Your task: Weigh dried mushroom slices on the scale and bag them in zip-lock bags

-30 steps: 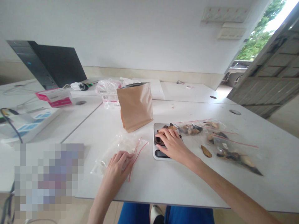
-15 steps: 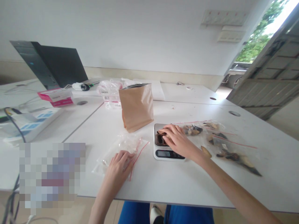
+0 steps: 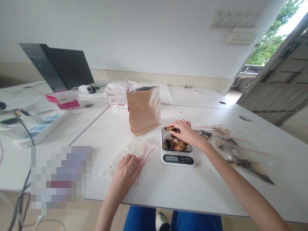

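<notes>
A small white kitchen scale (image 3: 177, 158) with a dark glossy platform sits on the white table (image 3: 183, 189). Several brown dried pieces (image 3: 177, 145) lie on its platform. My right hand (image 3: 183, 130) reaches over the scale's far edge, fingers curled on a dark piece there. My left hand (image 3: 126, 170) rests flat on a clear zip bag with a red seal line (image 3: 131, 151), left of the scale. A brown paper pouch (image 3: 144, 109) stands open just behind.
Clear zip bags filled with dried pieces (image 3: 231, 147) lie right of the scale. A dark laptop (image 3: 64, 67), pink boxes (image 3: 64, 99), a white box (image 3: 36, 125) and wrapped packets (image 3: 115, 94) sit at the back left. A cable (image 3: 24, 131) hangs at the left.
My right hand slid from the scale's near part to its far edge, uncovering the display and the pieces on the platform. The left hand stayed on the bag.
</notes>
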### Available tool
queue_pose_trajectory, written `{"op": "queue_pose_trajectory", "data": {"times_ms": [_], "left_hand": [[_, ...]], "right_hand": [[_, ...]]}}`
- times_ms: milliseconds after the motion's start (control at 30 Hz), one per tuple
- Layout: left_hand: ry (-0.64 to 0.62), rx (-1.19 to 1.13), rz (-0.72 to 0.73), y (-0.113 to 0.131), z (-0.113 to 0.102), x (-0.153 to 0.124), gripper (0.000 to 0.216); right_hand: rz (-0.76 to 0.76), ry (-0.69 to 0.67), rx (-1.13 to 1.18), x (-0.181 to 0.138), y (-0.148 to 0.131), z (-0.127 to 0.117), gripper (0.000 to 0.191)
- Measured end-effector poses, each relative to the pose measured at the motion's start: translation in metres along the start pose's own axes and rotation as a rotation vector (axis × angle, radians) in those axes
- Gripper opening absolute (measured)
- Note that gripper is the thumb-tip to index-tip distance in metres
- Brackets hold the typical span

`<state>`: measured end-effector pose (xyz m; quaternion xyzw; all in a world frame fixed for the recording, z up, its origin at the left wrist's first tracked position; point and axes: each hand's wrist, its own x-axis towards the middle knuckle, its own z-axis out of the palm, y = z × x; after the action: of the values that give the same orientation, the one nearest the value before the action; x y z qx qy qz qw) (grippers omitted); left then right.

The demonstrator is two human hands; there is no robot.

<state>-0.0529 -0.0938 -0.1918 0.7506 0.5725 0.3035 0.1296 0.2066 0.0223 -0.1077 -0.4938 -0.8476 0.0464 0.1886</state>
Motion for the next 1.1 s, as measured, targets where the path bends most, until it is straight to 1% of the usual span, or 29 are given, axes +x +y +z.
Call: {"op": "queue_pose_trajectory", "data": {"times_ms": [100,167,233,300,367,467,533,600,733,800,933,1100], "left_hand": [[0.012,0.001,0.01,-0.002,0.002,0.0,0.018],[0.018,0.003,0.013,-0.002,0.002,0.0,0.018],[0.019,0.004,0.013,-0.002,0.002,0.0,0.017],[0.021,0.002,0.011,-0.001,0.001,0.0,0.017],[0.018,-0.001,0.009,-0.001,0.001,0.0,0.017],[0.005,0.006,0.003,0.0,0.0,0.0,0.017],[0.001,0.011,0.002,0.0,0.0,0.0,0.017],[0.01,0.011,0.008,0.0,0.0,0.001,0.016],[0.03,0.006,0.016,-0.001,0.001,0.0,0.017],[0.019,0.005,0.008,-0.002,0.001,0.0,0.017],[0.003,-0.006,0.001,-0.003,0.001,0.0,0.017],[-0.002,-0.008,-0.011,-0.002,0.002,0.001,0.016]], "right_hand": [[0.036,0.003,0.064,0.0,0.001,-0.006,0.017],[0.045,-0.022,0.062,-0.001,0.002,-0.005,0.012],[0.017,-0.06,0.036,-0.003,0.004,-0.002,0.008],[-0.025,-0.083,0.02,-0.004,0.008,0.002,0.012],[-0.038,-0.062,0.036,-0.006,0.014,0.003,0.016],[-0.003,0.031,0.093,-0.01,0.027,0.0,0.019],[0.02,0.05,0.136,-0.013,0.038,-0.004,0.023],[0.034,-0.002,0.167,-0.015,0.049,-0.006,0.026],[0.07,-0.155,0.188,-0.018,0.065,-0.004,0.033],[0.097,-0.17,0.227,-0.018,0.068,-0.001,0.034],[0.143,-0.17,0.363,-0.015,0.07,0.002,0.03],[0.148,-0.165,0.456,-0.017,0.073,0.002,0.032]]}}
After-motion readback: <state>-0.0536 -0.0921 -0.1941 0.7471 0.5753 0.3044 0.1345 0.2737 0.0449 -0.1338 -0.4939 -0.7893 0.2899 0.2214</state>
